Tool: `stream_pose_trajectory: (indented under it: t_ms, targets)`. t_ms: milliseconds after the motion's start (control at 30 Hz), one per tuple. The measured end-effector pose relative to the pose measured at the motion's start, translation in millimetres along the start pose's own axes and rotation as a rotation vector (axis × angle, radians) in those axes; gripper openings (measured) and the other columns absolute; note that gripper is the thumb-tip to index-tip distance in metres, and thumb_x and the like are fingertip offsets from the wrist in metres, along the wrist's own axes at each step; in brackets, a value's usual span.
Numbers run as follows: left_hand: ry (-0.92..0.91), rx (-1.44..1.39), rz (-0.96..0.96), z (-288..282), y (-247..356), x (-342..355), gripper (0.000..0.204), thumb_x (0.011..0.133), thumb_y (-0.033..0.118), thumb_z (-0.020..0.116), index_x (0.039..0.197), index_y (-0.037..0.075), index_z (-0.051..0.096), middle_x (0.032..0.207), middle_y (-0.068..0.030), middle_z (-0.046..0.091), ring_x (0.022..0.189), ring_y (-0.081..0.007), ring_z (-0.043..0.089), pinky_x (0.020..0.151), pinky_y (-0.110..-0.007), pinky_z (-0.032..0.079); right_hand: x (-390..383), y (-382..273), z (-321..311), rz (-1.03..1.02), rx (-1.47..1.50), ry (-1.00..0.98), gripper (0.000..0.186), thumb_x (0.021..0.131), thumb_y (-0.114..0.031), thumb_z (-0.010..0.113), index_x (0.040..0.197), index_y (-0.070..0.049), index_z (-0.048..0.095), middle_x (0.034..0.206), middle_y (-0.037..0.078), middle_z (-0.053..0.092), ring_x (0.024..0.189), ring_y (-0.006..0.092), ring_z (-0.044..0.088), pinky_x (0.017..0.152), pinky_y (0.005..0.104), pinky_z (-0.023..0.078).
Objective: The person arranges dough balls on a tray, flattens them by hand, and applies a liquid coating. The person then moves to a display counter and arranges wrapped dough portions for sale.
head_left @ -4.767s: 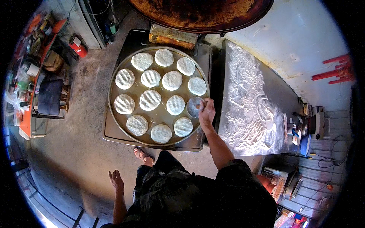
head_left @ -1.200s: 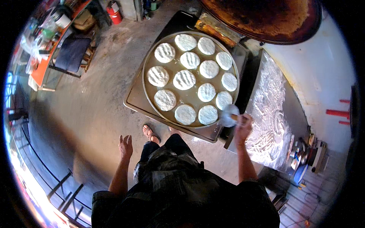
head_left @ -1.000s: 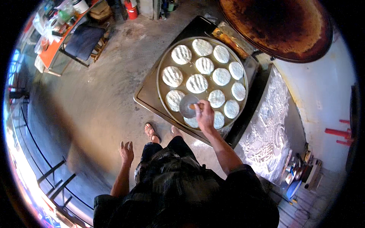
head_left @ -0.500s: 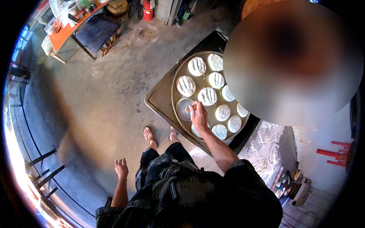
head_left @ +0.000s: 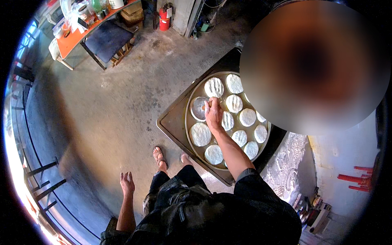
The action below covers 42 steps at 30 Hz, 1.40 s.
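My right hand (head_left: 213,114) grips the wooden handle of a flat, round metal press (head_left: 197,110), which lies over a dough round at the left of the round tray (head_left: 187,126). Pale dough rounds (head_left: 201,134) surround it, some ridged (head_left: 213,87), others smoother. The tray sits on a dark square metal base (head_left: 167,121). My left hand (head_left: 127,183) hangs over the floor beside my leg, empty, its fingers slightly bent and apart.
A floured metal worktop (head_left: 290,159) is right of the tray. An orange table (head_left: 72,41) with clutter, a padded chair (head_left: 108,38) and a red fire extinguisher (head_left: 164,20) stand behind. Black metal bars (head_left: 45,167) are at left; a blurred circle covers the upper right.
Since half a second ago, my right hand has moved the press farther up the tray to another round, uncovering a smooth one. Earlier, it was at the tray's right side. The view has turned.
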<state>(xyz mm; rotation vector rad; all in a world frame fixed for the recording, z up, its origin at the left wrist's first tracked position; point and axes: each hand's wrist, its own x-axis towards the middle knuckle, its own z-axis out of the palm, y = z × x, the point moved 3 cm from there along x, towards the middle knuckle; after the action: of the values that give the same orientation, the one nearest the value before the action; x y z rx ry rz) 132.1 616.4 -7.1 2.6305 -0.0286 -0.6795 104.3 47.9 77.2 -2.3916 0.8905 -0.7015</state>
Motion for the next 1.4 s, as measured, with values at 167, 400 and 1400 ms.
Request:
stream_pose_trajectory:
  t_ms: [167,400,1400]
  targets:
    - [-0.075,-0.001,-0.04,9.5,-8.7,-14.4,0.047,0.103,0.04,0.051,0.121,0.0,0.067,0.134,-0.0332,0.055,0.136,-0.047,0.042,0.112,-0.05,0.037,10.1,7.4,-4.6,0.051,0.055,-0.046,0.026,0.095,-0.014,0.067,0.113,-0.005,0.05,0.097,0.019,0.066,0.089,0.039,0.066,0.073,0.0481,0.051]
    - [-0.059,0.005,-0.066,5.3,5.8,-19.1,0.045,0.103,0.039,0.051,0.12,0.0,0.067,0.129,-0.0308,0.06,0.136,-0.047,0.042,0.112,-0.05,0.037,84.6,22.7,-34.3,0.094,-0.048,0.151,0.024,0.096,-0.015,0.065,0.112,-0.004,0.05,0.093,0.02,0.065,0.084,0.0382,0.065,0.073,0.0465,0.05]
    - [-0.067,0.189,0.174,45.0,-6.4,4.9,0.035,0.1,0.034,0.057,0.119,0.007,0.069,0.137,-0.0262,0.055,0.132,-0.044,0.048,0.107,-0.05,0.041,49.8,152.7,-65.6,0.083,-0.071,0.175,0.018,0.094,-0.015,0.066,0.102,-0.005,0.053,0.095,0.018,0.065,0.086,0.0384,0.064,0.073,0.0471,0.05]
